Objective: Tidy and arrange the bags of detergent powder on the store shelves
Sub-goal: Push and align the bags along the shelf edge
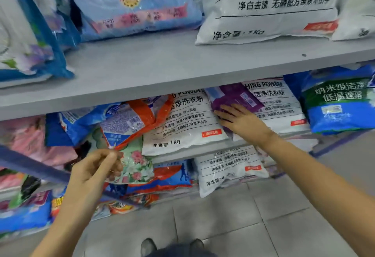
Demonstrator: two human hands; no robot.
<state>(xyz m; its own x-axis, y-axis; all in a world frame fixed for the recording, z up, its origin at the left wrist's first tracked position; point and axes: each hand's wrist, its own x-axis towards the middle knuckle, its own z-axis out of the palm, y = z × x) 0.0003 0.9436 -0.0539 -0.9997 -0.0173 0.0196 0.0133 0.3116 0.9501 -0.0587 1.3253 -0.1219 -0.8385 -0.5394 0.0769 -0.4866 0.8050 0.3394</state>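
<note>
Closest to us, down-left of the white 1Kg bag [182, 128], our left hand [95, 168] has its fingers curled, pinching what looks like the lower corner of the orange bag [146, 112]. Just right of that white bag, our right hand [238, 119] lies flat on the purple bag [233, 96], fingers straight, gripping nothing. The purple one's wedged against the white bag's right edge with its long axis running back under the shelf [182, 70]. So we reckon the right hand's the one to drag it out.

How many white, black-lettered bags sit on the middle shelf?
2: one white bag at centre, a second white bag right of it, partly behind the purple bag. More may be hidden.
</note>
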